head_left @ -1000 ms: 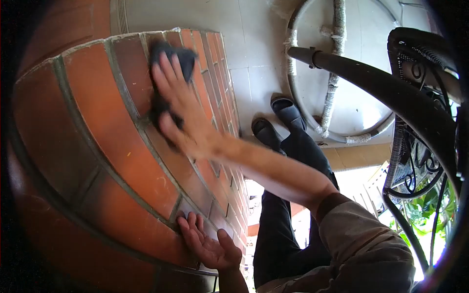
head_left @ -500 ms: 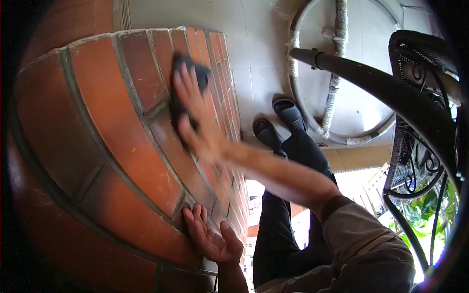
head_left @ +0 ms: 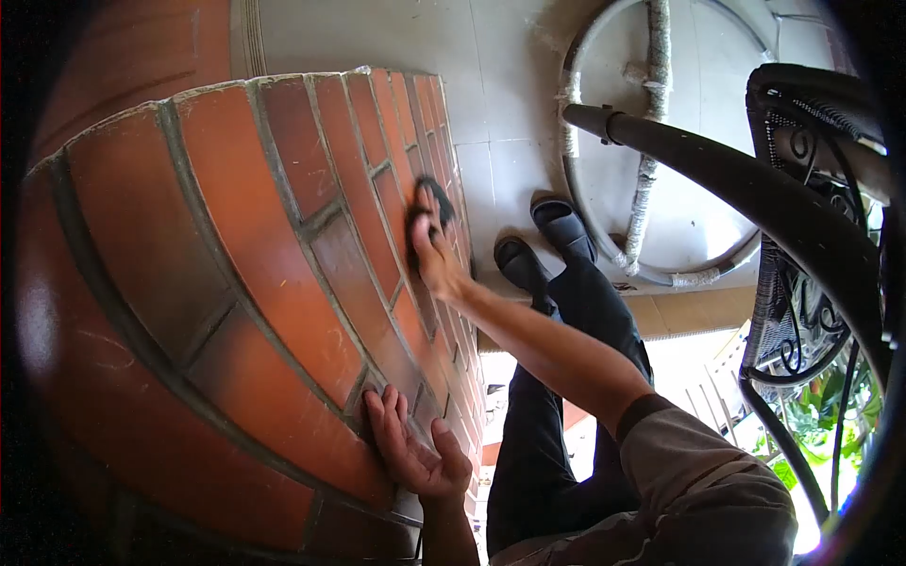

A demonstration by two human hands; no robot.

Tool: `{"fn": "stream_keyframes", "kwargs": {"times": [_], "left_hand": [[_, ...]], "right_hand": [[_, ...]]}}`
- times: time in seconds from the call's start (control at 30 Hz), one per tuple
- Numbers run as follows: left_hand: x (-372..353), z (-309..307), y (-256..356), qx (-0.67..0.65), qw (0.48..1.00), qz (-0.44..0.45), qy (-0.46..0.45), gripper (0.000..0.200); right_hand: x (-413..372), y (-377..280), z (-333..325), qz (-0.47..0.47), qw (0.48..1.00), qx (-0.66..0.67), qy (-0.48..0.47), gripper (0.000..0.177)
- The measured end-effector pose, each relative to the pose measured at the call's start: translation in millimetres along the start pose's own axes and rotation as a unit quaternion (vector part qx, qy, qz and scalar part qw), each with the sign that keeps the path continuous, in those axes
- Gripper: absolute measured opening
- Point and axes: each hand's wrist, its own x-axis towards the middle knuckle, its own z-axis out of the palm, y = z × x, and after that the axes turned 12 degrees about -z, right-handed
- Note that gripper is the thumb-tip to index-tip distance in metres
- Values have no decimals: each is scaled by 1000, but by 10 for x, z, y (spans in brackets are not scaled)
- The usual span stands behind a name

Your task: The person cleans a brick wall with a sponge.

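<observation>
My right hand [head_left: 436, 250] presses a black cloth [head_left: 439, 203] against the brick surface [head_left: 283, 283], near its right edge. The cloth looks folded, but motion blur softens its outline. Its fingers lie over the cloth, and part of it is hidden under the palm. Lower down, my left hand [head_left: 420, 453] rests its fingertips on the bricks next to a mortar joint. That hand holds nothing; its fingers are slightly bent and the thumb stands apart.
Right of the bricks is a pale tiled floor [head_left: 500, 104], where my dark sandals [head_left: 563, 226] stand. A round metal base with wrapped bars [head_left: 645, 189] lies on it. A thick dark curved pole [head_left: 717, 156] and a black woven chair [head_left: 779, 311] fill the right side.
My right hand has slid the black cloth rightward and somewhat down across the bricks. My left hand stays at nearly the same place, while the whole view has shifted slightly.
</observation>
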Motion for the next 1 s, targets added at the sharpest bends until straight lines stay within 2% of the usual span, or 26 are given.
{"fn": "stream_keyframes", "kwargs": {"times": [0.07,0.13,0.23,0.3,0.37,0.43,0.5,0.53,0.6,0.67,0.7,0.73,0.77,0.83,0.9,0.93,0.97,1.0], "left_hand": [[-6,-29,21,-1,1000,-7,-7,61],[10,-8,32,-6,1000,-9,-5,62],[1,-10,50,-10,1000,-16,-7,62],[-1,-2,61,-10,999,-34,-6,62],[3,10,42,-8,1000,-16,6,60],[10,6,37,-5,1000,-9,10,60],[7,-2,41,-4,1000,-10,5,62],[-3,-18,41,-8,1000,-19,1,62],[-29,-22,44,-18,999,-36,-7,63],[-36,-9,30,-9,999,-42,-3,66],[-53,-21,33,-4,999,-50,-2,67],[-56,-17,37,0,998,-58,-3,68],[-43,-25,51,5,998,-65,-5,68],[-33,-47,107,2,996,-86,-11,69],[0,-38,147,-15,994,-108,-16,68],[-17,-43,144,-12,996,-92,-12,67],[-39,-45,107,-8,997,-75,-9,66],[-41,-26,69,-6,998,-57,-3,66]], "right_hand": [[522,-559,-166,-70,996,14,44,76],[1280,-449,-177,-102,989,83,70,76],[1658,-467,-231,-105,991,35,81,75],[1138,-509,-172,-194,976,71,73,72],[425,-407,-181,-246,968,-8,45,67],[-59,263,14,-226,973,13,51,64],[-139,780,84,-65,994,65,59,66],[-8,1006,87,-7,995,76,61,69],[754,1095,-30,53,993,88,58,76],[1580,852,-171,29,991,104,80,83],[2111,1110,-163,-74,984,15,159,95],[2081,179,-376,41,994,39,94,91],[1981,-268,-457,-27,995,59,71,81],[2104,-70,-446,-105,991,59,56,74],[2188,847,-320,-159,982,64,84,77],[1780,808,-295,-41,995,41,80,76],[1521,1104,-160,-53,990,71,114,76],[1208,1284,-99,-57,992,30,110,76]]}}
